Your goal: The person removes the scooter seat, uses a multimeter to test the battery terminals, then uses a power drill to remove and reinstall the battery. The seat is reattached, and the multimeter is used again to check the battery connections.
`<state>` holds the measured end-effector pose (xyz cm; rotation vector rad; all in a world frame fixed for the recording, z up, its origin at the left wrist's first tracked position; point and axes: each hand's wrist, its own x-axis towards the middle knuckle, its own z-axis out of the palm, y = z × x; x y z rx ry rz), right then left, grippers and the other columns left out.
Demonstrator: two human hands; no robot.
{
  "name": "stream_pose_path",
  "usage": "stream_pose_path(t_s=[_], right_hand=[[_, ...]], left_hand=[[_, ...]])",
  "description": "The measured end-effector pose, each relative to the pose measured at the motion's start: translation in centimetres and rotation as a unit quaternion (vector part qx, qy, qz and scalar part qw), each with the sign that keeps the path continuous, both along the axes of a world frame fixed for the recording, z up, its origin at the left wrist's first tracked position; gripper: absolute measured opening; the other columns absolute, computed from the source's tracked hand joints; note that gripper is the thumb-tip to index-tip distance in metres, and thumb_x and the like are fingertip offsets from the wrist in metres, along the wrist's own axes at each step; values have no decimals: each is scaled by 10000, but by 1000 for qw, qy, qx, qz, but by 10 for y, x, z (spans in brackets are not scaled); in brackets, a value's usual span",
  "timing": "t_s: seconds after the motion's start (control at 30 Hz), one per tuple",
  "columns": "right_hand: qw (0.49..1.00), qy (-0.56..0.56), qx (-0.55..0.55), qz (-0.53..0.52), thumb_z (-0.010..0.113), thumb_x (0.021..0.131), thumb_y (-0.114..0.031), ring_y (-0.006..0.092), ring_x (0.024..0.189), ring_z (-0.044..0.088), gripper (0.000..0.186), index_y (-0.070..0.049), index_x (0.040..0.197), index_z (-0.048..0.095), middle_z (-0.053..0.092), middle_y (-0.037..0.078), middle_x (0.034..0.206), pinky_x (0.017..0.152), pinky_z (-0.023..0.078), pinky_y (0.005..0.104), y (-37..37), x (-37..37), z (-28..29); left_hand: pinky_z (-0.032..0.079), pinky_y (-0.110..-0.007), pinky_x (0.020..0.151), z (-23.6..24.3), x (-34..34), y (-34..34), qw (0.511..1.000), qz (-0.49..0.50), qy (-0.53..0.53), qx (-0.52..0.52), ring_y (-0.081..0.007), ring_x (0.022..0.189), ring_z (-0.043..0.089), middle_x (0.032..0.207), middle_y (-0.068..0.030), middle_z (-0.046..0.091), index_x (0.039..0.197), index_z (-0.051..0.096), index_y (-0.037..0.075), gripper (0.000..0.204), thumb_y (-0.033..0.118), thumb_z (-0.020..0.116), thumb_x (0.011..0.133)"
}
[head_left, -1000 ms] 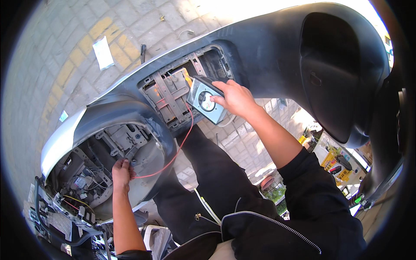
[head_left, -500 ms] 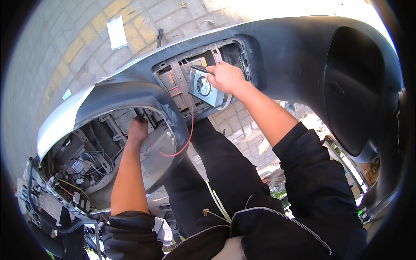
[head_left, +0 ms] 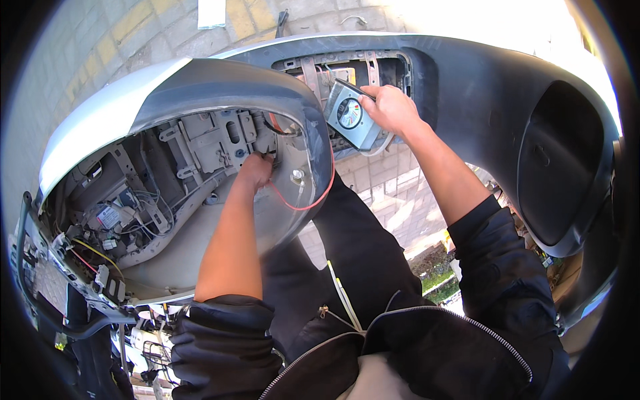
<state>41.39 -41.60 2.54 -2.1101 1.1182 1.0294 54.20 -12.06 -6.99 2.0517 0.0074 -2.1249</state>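
My right hand (head_left: 395, 110) grips the top handle of a grey box-shaped meter (head_left: 360, 130) with a round dial, tilted in front of an opening in the scooter's floor panel. Inside the scooter's body cavity (head_left: 200, 200), my left hand (head_left: 255, 170) is closed, and a small dark thing shows at its fingertips. What it holds is too small to make out. A thin red wire (head_left: 298, 208) loops over the cavity's rim and ends up close to my left hand. Behind the meter, an orange-topped block (head_left: 343, 75) sits in the opening, partly hidden by metal straps (head_left: 311, 75).
Bundled wires and a small module (head_left: 109, 217) fill the cavity's left end. The dark scooter seat-side panel (head_left: 493, 113) stretches right. A white sheet (head_left: 211, 13) lies on the paving beyond. My legs (head_left: 347, 227) are close below the body.
The view has shifted, so the scooter sits lower and farther right. My left hand has moved within the cavity toward its right end. My right hand still holds the meter.
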Motion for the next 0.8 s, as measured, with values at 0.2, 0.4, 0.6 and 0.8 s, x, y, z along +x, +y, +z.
stream_pose_path(t_s=[0.2,0.4,0.6,0.8], right_hand=[[996,-19,-5,-83,539,913,-393,356,1024,653,405,-145,1204,675,696,182,1068,899,502,429,0,-10,-14],[996,19,-33,77,550,923,-329,386,983,651,383,-75,1181,677,682,232,1026,878,504,408,1,35,-1],[997,15,-19,77,558,926,-337,384,996,654,377,-79,1172,680,686,228,1029,899,498,405,-11,30,-9],[999,16,15,37,576,922,-317,371,998,665,404,-29,1193,658,685,247,1030,908,490,378,-17,33,-12]], left_hand=[[479,-409,580,-8,-1,2,999,39,1,-6,-275,611,628,748,-155,656,1009,633,-59,405,323,508,967],[502,-428,674,-16,-4,1,999,23,37,-17,-324,684,654,769,-191,675,883,681,-39,424,349,524,951],[481,-407,964,-12,-16,-8,998,-45,-47,10,-342,1177,588,1207,-222,636,1147,667,32,399,354,530,955],[484,-417,967,-6,0,2,997,-66,23,-24,-324,1198,581,1262,-171,625,1168,657,29,381,313,525,950]])
